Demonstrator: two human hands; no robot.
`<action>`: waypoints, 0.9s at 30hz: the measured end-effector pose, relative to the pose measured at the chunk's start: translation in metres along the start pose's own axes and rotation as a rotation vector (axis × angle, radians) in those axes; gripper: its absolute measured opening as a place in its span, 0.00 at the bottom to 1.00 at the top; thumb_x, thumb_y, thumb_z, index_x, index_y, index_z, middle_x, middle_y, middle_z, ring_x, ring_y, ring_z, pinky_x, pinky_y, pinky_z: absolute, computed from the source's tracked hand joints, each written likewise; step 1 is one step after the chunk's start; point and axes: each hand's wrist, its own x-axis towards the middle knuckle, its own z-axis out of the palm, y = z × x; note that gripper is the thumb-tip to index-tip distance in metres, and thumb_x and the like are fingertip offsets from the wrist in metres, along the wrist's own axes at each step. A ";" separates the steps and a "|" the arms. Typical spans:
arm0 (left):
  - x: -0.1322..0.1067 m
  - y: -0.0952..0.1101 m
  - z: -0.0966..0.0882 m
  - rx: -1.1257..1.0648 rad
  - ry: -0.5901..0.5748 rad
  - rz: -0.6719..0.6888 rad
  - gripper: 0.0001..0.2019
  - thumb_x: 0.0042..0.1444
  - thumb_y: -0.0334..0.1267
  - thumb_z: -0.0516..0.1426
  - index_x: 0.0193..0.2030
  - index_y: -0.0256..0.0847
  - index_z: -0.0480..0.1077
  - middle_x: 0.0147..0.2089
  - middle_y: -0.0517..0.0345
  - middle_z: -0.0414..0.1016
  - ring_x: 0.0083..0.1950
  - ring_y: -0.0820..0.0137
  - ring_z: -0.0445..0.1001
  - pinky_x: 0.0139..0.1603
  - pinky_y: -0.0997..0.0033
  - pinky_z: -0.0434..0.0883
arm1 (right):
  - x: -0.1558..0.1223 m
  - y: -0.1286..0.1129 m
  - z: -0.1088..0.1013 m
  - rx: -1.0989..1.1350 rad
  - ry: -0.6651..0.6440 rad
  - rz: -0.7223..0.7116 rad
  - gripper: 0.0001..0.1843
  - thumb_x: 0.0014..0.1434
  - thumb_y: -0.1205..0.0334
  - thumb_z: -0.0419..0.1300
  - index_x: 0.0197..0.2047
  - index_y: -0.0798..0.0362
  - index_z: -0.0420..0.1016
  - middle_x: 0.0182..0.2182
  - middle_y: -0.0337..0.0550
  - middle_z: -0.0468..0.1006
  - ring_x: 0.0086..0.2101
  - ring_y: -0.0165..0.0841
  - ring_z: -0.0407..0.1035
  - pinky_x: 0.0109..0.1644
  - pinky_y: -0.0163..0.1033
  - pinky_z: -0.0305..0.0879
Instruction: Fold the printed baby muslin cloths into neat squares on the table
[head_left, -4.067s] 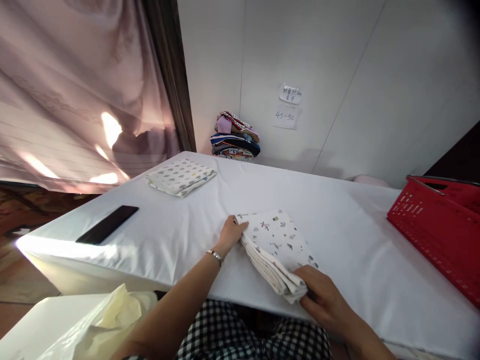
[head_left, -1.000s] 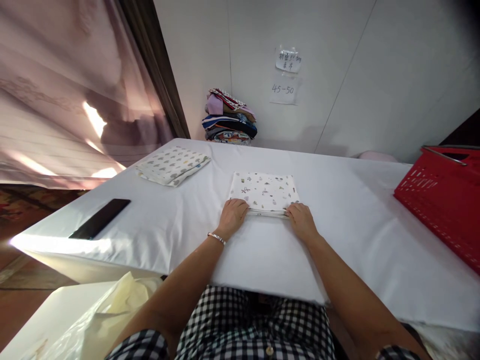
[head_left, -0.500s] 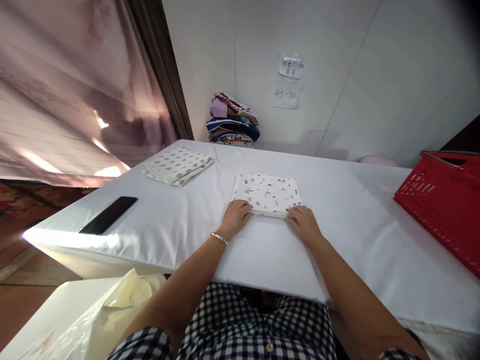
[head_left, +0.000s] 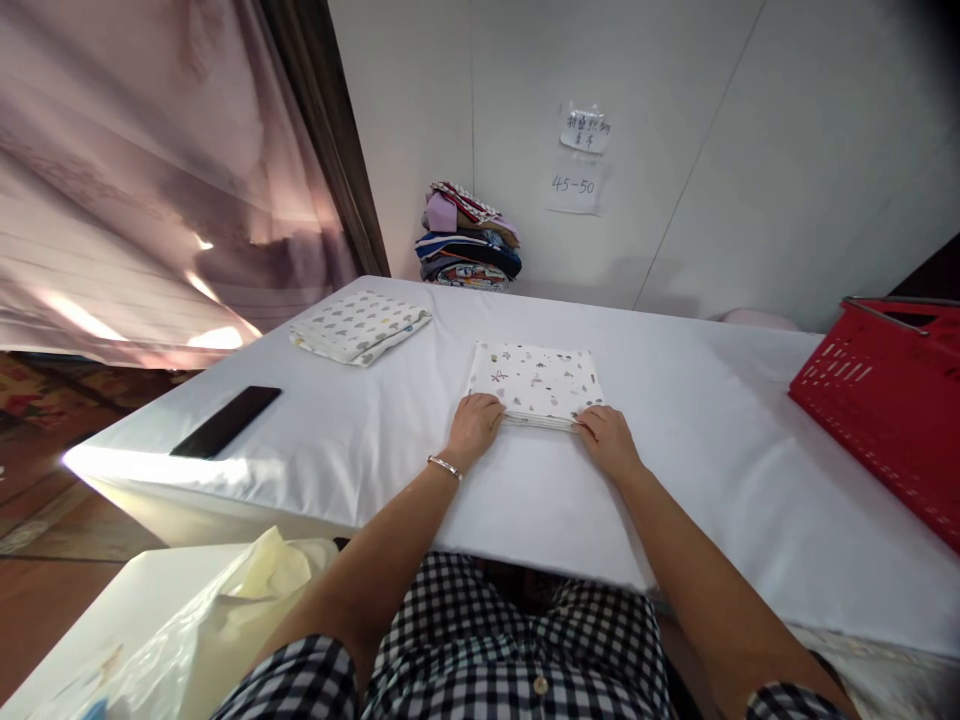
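A white folded cloth [head_left: 536, 380] with small printed figures lies flat on the white-covered table in front of me. My left hand [head_left: 477, 424], a silver bracelet at its wrist, is closed on the cloth's near left corner. The near right corner is pinched by my right hand [head_left: 604, 436], thumb and fingers together. Several layers show along the near edge between the two hands. Farther left lies another folded cloth [head_left: 360, 327], white with grey shapes, apart from both hands.
A dark flat phone-like object [head_left: 226, 422] rests near the table's left edge. A red plastic basket [head_left: 885, 410] stands at the right. Behind the table is a pile of folded fabrics [head_left: 469, 245] against the wall. A pale plastic bag [head_left: 232, 620] sits on a white surface at lower left.
The view has shifted slightly. Both hands stay at the cloth's near corners, with little visible change in the cloth.
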 end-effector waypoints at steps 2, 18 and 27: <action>-0.002 -0.001 -0.001 -0.015 0.002 0.034 0.08 0.56 0.35 0.54 0.42 0.42 0.72 0.44 0.54 0.73 0.47 0.65 0.67 0.49 0.62 0.63 | -0.001 0.001 -0.001 0.005 -0.017 -0.005 0.10 0.60 0.58 0.54 0.39 0.52 0.73 0.37 0.45 0.73 0.40 0.37 0.63 0.47 0.43 0.56; -0.015 -0.008 -0.009 -0.110 0.084 -0.149 0.09 0.56 0.40 0.54 0.38 0.44 0.74 0.47 0.56 0.74 0.50 0.65 0.68 0.56 0.58 0.59 | -0.016 0.003 0.005 -0.005 0.039 -0.016 0.13 0.60 0.64 0.50 0.41 0.52 0.75 0.39 0.46 0.74 0.41 0.36 0.64 0.47 0.44 0.59; -0.016 -0.003 -0.010 -0.131 0.125 -0.228 0.07 0.55 0.37 0.55 0.30 0.41 0.72 0.42 0.55 0.73 0.49 0.65 0.67 0.50 0.61 0.63 | 0.012 -0.040 0.003 -0.001 0.007 0.028 0.17 0.62 0.60 0.47 0.48 0.52 0.72 0.49 0.48 0.71 0.50 0.39 0.63 0.55 0.47 0.56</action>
